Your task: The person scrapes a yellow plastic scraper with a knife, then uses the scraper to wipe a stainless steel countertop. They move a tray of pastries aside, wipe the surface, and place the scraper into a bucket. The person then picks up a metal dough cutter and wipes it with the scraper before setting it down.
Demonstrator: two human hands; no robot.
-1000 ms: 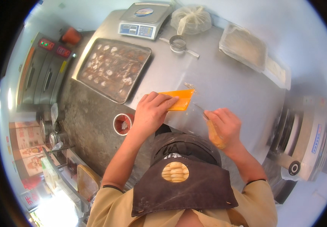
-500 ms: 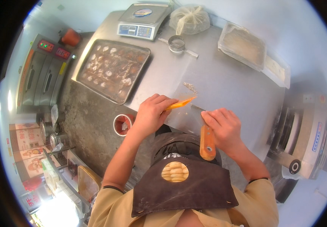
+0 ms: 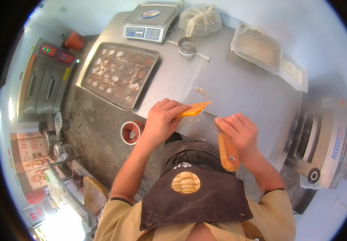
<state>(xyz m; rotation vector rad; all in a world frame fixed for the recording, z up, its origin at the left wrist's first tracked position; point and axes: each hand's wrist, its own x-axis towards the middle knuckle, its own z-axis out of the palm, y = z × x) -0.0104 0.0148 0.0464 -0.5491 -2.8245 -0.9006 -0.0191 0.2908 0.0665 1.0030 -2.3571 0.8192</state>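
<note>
My left hand [image 3: 166,120] is closed on a flat orange plastic scraper [image 3: 195,109], which points right over the near edge of the steel table [image 3: 237,84]. In my right hand [image 3: 239,134] is a wooden-handled metal blade [image 3: 229,154]. Its handle slants down toward me, and its thin grey metal runs up-left to just below the scraper's tip. Whether the two tools touch, I cannot tell. A small heap of pale crumbs [image 3: 201,92] lies on the table just beyond the scraper.
On the left is a dark baking tray [image 3: 151,76] with floury residue. Behind it are a digital scale [image 3: 145,33], a sieve [image 3: 187,47] and a tied plastic bag [image 3: 200,22]. Plastic-covered tubs [image 3: 258,46] stand far right, a machine [image 3: 322,140] nearer. A red bin [image 3: 131,132] is below.
The orange scraper has tilted so more of its flat face shows. My right hand has shifted slightly right, its wooden handle swinging right and down, with more of the metal now showing.
</note>
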